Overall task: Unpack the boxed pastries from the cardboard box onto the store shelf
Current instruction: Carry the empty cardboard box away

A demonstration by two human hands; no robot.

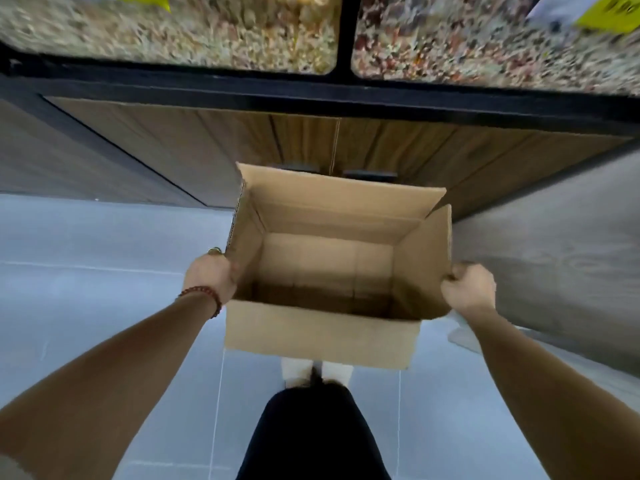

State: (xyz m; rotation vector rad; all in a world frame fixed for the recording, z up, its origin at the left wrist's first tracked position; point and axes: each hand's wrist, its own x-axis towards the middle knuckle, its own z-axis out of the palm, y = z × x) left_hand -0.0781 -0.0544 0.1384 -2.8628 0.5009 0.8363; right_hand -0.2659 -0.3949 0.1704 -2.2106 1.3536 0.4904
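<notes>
- The open brown cardboard box (322,336) is in the middle of the view, held up above the grey tiled floor (104,289).
- Its top flaps stand up, and its bare brown bottom shows inside.
- The left hand (211,278) grips the box wall at 9 o'clock.
- A string of dark red beads (204,292) goes round that wrist.
- The right hand (469,289) pinches the side flap at 3 o'clock, fingers curled tight.
- The two hands are well apart, one on each side of the box.
- At 12 o'clock from the box are brown wooden cupboard doors (207,140).
- Above them a black frame (311,95) holds clear bins of blurry mixed bits (173,32).
- At 6 o'clock, white shoes (294,370) peek out under the box.
</notes>
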